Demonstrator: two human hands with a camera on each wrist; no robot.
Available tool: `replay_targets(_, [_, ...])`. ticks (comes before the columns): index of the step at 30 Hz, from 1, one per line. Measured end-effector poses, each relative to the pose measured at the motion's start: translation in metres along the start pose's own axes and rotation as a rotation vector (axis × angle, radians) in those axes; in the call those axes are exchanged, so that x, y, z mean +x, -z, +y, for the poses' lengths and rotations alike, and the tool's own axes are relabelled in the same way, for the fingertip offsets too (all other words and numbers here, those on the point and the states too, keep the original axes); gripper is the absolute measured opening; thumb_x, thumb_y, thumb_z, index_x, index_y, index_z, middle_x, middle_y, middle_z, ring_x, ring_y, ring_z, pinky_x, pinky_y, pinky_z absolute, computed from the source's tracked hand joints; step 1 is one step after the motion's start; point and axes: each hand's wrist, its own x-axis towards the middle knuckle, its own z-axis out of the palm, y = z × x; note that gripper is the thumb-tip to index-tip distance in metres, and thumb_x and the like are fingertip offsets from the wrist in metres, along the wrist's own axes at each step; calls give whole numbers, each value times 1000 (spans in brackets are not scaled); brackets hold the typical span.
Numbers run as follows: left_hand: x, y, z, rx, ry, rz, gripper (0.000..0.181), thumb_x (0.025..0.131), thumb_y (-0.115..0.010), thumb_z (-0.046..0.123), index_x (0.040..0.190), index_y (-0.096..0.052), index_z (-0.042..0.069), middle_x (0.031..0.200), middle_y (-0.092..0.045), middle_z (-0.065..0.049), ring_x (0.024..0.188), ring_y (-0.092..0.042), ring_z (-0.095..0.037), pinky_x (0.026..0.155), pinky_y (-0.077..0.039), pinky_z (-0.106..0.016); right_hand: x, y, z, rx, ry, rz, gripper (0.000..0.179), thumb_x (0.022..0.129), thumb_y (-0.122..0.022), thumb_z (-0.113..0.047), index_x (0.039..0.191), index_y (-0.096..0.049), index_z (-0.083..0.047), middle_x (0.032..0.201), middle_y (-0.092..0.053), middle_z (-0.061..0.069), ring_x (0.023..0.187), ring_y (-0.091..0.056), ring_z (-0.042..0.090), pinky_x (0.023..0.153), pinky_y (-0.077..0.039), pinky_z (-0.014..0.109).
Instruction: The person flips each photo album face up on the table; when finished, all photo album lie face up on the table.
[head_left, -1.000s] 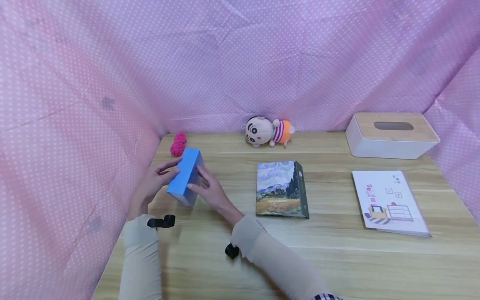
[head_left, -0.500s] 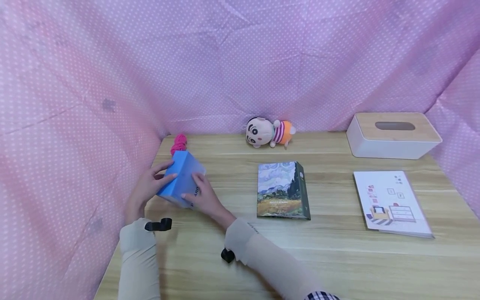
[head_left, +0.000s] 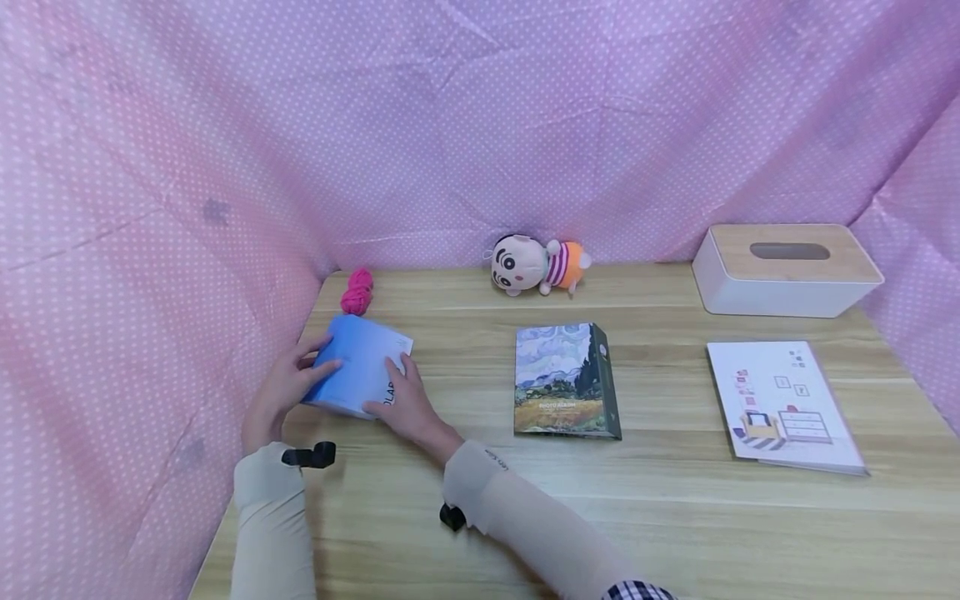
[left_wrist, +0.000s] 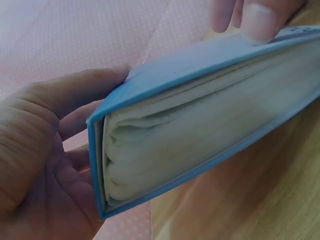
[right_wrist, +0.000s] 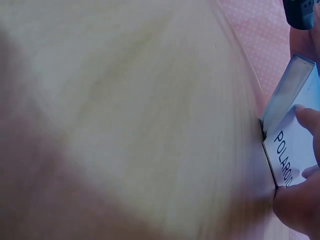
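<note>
A blue-and-white photo album [head_left: 357,358] lies slightly tilted at the left of the table, with "POLAROID" lettered on its cover. At its spine, my left hand [head_left: 281,383] grips it with a digit on the top cover and fingers behind the spine. Thick page edges of the album [left_wrist: 200,125] face the left wrist camera. My right hand [head_left: 408,400] rests its spread fingertips on the lettered part of the cover. In the right wrist view, fingers [right_wrist: 295,205] touch the cover near its corner.
A skein of pink yarn [head_left: 357,292] sits just behind the album. A plush doll [head_left: 536,263] lies at the back. Right of the hands are a painted-cover photo album [head_left: 558,379], a white illustrated book [head_left: 783,408] and a wood-topped tissue box [head_left: 783,271].
The blue album has turned from spine-up to nearly flat, its lettered cover now facing up. Both hands have moved with it, slightly down and left.
</note>
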Motion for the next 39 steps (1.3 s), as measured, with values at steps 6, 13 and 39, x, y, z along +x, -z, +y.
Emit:
replay_targets(6, [1,0,-7,-7,42,1,75,89,-62,48,150,-31,18,155,-26,-22,140,-27,-44,108,-31,-60,0,0,1,-62,7,6,82,89,-66,-41,153,-22,-15,162,-2,5,148,-12,20,117,-26,34])
replay_targets(13, [6,-2,-18,3,106,-12,69,93,-57,46,151,-28,21,157,-24,-17,141,-25,-42,110,-29,-58,1,-2,0,-110,-15,9,84,88,-66,-42,153,-22,-13,162,-1,6,148,-14,19,116,-27,30])
replay_targets(39, [11,-10,-38,-8,46,22,59,97,-56,34,149,-35,17,155,-30,-14,143,-23,-39,114,-22,-57,0,-3,4,-106,36,9,79,90,-65,-35,152,-23,-11,162,2,4,148,-8,16,116,-25,29])
